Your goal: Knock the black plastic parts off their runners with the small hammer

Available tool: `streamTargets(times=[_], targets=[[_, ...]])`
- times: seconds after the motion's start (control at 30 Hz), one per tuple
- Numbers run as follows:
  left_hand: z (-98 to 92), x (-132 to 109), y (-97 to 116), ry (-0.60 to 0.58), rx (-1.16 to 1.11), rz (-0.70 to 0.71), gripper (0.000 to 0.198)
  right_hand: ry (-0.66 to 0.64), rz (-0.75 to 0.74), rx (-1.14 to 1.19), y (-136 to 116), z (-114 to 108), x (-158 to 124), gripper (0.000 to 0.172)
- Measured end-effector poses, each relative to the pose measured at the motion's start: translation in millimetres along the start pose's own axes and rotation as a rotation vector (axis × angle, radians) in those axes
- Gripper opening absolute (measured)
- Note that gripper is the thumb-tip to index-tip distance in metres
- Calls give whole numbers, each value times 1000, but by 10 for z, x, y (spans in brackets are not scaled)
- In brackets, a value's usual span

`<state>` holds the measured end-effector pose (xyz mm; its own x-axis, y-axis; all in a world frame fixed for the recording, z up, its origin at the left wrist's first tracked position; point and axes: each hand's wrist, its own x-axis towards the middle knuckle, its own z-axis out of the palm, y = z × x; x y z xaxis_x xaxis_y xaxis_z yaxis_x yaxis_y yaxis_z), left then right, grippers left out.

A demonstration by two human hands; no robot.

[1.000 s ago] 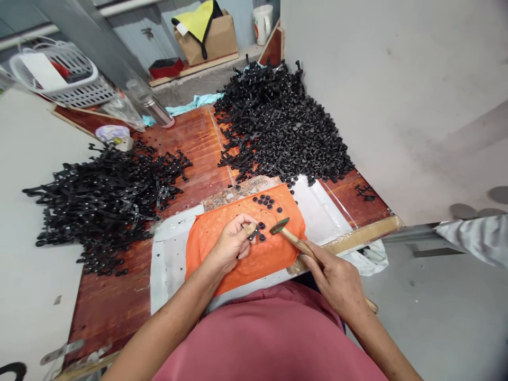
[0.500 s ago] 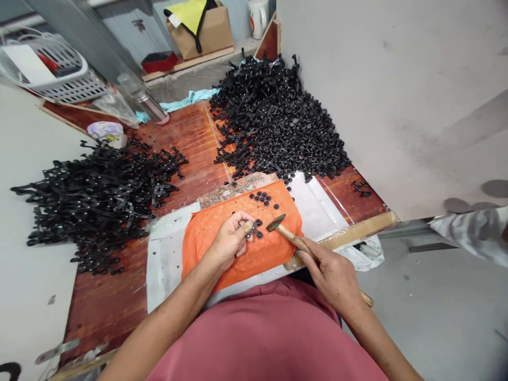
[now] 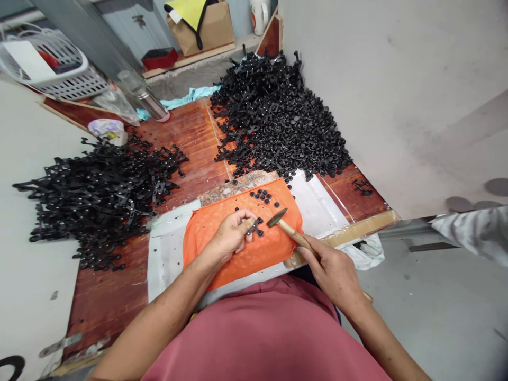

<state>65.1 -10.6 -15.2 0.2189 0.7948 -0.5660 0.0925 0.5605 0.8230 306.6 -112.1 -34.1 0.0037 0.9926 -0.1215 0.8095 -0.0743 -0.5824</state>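
My left hand [image 3: 235, 233] pinches a small black branched part [image 3: 257, 228] with round ends, low over an orange cloth [image 3: 214, 264]. In my right hand [image 3: 333, 270] is a hammer [image 3: 291, 233], gripped by its wooden handle. Its dark, partly green head hovers just right of the black part, apart from it. Several small black round caps [image 3: 262, 196] lie on the cloth beyond my hands. Under the cloth are a speckled stone slab [image 3: 238, 186] and a white sheet [image 3: 162, 264]. My left fingers hide some of the part.
A large heap of black pieces [image 3: 281, 116] rises at the back right, another heap of branched parts [image 3: 103, 196] at the left. A clear bottle [image 3: 148, 100], a white basket [image 3: 71, 84] and a paper bag [image 3: 212, 32] stand behind. A pale wall [image 3: 397, 106] bounds the right.
The hammer head tilts slightly differently and sits a little higher. My left hand keeps the black part in nearly the same place. The whole view has shifted slightly.
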Motion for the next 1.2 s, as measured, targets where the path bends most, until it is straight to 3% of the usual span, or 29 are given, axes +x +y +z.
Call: streamTargets(times=[0.17,0.33,0.47,0.8,1.03,1.2], targets=[[-13,-2,4,30,63,-6,45,-15,-20,122,-244,-46,214,29],[-41,-15,-3,15,85,11,45,-51,-91,110,-565,111,654,12],[-44,-1,-35,7,102,26,45,-61,-145,53,-731,220,852,14],[-62,-30,-7,6,97,41,39,-46,-121,-119,-828,211,888,25],[-49,-31,39,-13,114,55,28,-45,-118,-105,-798,216,900,26],[-77,18,44,-10,130,-16,25,-61,-118,-62,-789,211,905,24]])
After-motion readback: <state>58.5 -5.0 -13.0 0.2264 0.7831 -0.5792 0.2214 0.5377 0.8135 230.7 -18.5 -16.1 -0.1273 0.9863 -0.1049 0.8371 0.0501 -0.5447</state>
